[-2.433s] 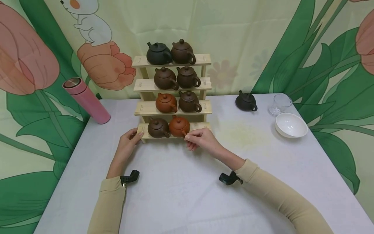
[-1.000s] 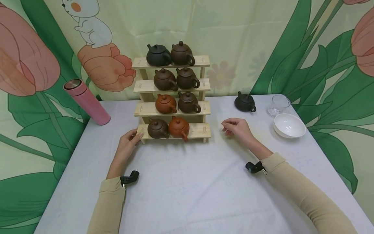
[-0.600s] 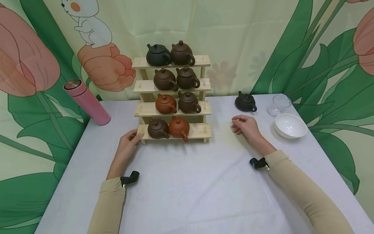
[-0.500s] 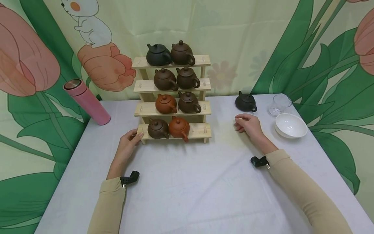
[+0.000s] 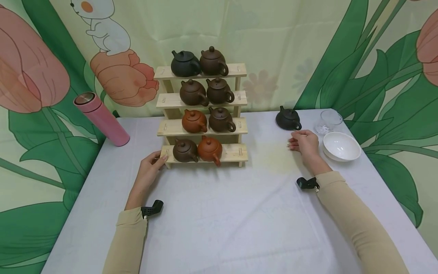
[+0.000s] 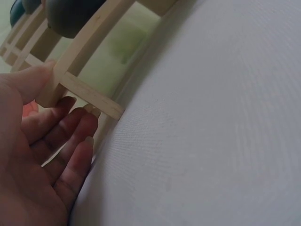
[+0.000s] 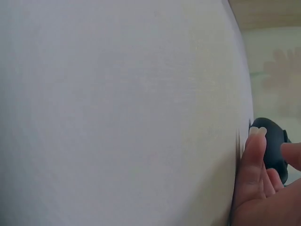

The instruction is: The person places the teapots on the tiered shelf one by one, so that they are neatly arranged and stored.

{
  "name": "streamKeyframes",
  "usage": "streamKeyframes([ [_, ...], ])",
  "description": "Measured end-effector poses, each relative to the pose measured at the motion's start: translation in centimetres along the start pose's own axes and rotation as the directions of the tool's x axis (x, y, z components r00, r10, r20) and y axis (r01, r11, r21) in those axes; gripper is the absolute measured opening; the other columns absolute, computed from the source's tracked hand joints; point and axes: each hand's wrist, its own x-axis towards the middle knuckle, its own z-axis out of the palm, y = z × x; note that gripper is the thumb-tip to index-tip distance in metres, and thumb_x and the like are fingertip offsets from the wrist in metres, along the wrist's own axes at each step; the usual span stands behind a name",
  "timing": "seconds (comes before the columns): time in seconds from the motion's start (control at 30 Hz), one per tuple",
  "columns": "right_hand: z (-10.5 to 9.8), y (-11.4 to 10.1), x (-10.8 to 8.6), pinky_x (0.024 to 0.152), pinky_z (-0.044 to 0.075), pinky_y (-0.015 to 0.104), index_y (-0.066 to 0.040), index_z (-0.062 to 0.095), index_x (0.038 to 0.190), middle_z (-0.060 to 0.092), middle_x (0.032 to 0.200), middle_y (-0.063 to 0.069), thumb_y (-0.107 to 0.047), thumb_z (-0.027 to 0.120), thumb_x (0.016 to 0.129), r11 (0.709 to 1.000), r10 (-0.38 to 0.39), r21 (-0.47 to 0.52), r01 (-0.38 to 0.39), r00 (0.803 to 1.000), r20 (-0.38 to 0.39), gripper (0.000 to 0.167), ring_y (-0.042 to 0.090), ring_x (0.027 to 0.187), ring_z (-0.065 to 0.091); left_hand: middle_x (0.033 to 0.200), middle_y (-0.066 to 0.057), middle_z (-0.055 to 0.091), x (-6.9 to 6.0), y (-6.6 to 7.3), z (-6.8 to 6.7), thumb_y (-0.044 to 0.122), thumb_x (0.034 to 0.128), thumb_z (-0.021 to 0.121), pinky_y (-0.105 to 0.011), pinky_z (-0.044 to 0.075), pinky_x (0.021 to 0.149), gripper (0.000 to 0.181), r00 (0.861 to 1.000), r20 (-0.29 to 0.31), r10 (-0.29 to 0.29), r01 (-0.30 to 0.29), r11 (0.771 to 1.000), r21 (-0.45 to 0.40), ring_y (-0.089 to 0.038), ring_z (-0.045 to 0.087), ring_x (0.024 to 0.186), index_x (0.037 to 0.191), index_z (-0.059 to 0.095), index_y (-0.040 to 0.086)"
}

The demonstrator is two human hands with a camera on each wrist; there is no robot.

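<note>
My left hand (image 5: pixel 149 167) grips the left end of the lowest board of a stepped wooden display stand (image 5: pixel 236 152). In the left wrist view its thumb lies on top of the board and the fingers (image 6: pixel 70 117) curl below. Two small teapots stand on each of four tiers; a brown teapot (image 5: pixel 184 150) and an orange teapot (image 5: pixel 210 148) share the lowest. A black teapot (image 5: pixel 288 118) sits apart on the table, with my right hand (image 5: pixel 306 144) just in front of its handle. In the right wrist view the thumb and fingers are apart, with the black teapot (image 7: pixel 275 148) beyond them.
A white bowl (image 5: pixel 341 147) stands right of my right hand, with a clear glass cup (image 5: pixel 328 122) behind it. The pink thermos flask (image 5: pixel 106 121) is at the back left. A patterned curtain (image 5: pixel 273 49) hangs behind the white-covered table (image 5: pixel 219 220).
My right hand has left the orange teapot's handle on the lowest tier and moved right and back, close to the black teapot. My left hand has stayed on the stand.
</note>
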Motion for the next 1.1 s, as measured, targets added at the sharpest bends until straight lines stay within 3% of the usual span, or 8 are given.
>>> streamKeyframes([
  [0.27, -0.1, -0.3, 0.4, 0.053, 0.057, 0.025, -0.008, 0.029, 0.148, 0.069, 0.073, -0.001, -0.012, 0.062, 0.096, 0.999, 0.026, 0.049, -0.023, 0.998, -0.058, 0.061, 0.01, 0.054, 0.065, 0.131, -0.009, 0.059, 0.0, 0.0, 0.0, 0.055, 0.0955, 0.057, -0.02, 0.048, 0.08, 0.064, 1.0, -0.005, -0.003, 0.003, 1.0, 0.003, -0.018, 0.053, 0.106, 0.143, 0.052, 0.012],
  [0.47, -0.4, -0.4, 0.6, 0.052, 0.055, 0.023, -0.012, 0.019, 0.157, 0.069, 0.073, -0.002, -0.008, 0.059, 0.097, 0.996, -0.014, 0.083, 0.016, 1.0, -0.021, 0.072, 0.01, 0.054, 0.064, 0.13, -0.012, 0.059, 0.1, -0.1, 0.0, 0.052, 0.096, 0.058, -0.019, 0.049, 0.079, 0.062, 1.0, -0.006, 0.002, -0.002, 1.0, -0.014, -0.017, 0.054, 0.104, 0.142, 0.053, 0.01],
  [0.63, -0.9, -0.5, 0.6, 0.058, 0.055, 0.022, -0.017, 0.023, 0.156, 0.071, 0.084, -0.003, -0.013, 0.057, 0.099, 0.997, 0.006, 0.077, -0.011, 0.998, 0.06, 0.066, 0.01, 0.062, 0.065, 0.129, -0.009, 0.06, 0.1, -0.1, 0.0, 0.055, 0.0949, 0.059, -0.019, 0.049, 0.078, 0.063, 1.0, -0.004, 0.003, -0.003, 1.0, -0.01, -0.017, 0.054, 0.104, 0.141, 0.053, 0.012],
  [0.8, -1.4, -0.7, 0.7, 0.061, 0.053, 0.02, -0.015, 0.024, 0.155, 0.073, 0.086, -0.004, -0.016, 0.055, 0.101, 0.995, 0.05, 0.083, -0.06, 0.992, 0.119, 0.062, 0.009, 0.066, 0.065, 0.13, -0.008, 0.059, 0.2, 0.0, 0.0, 0.057, 0.0939, 0.059, -0.019, 0.048, 0.079, 0.065, 1.0, 0.003, -0.007, 0.007, 1.0, -0.007, -0.016, 0.054, 0.105, 0.142, 0.053, 0.013],
  [0.97, -1.0, -1.0, 0.4, 0.059, 0.053, 0.021, -0.009, 0.04, 0.134, 0.074, 0.081, -0.002, -0.014, 0.056, 0.1, 0.991, 0.064, 0.101, -0.085, 0.979, 0.194, 0.038, 0.009, 0.063, 0.064, 0.132, -0.009, 0.058, 0.1, 0.0, 0.0, 0.057, 0.0944, 0.057, -0.019, 0.048, 0.08, 0.066, 1.0, 0.003, -0.018, 0.018, 1.0, 0.003, -0.017, 0.053, 0.105, 0.143, 0.051, 0.013],
  [1.1, -0.6, -1.4, 0.2, 0.061, 0.053, 0.02, -0.01, 0.045, 0.126, 0.074, 0.083, -0.003, -0.018, 0.054, 0.102, 0.994, 0.092, 0.035, -0.104, 0.964, 0.249, 0.026, 0.009, 0.066, 0.063, 0.133, -0.009, 0.058, 0.1, -0.1, -0.1, 0.059, 0.0941, 0.057, -0.018, 0.048, 0.081, 0.068, 1.0, 0.008, -0.021, 0.021, 1.0, 0.002, -0.018, 0.053, 0.106, 0.144, 0.051, 0.013],
])
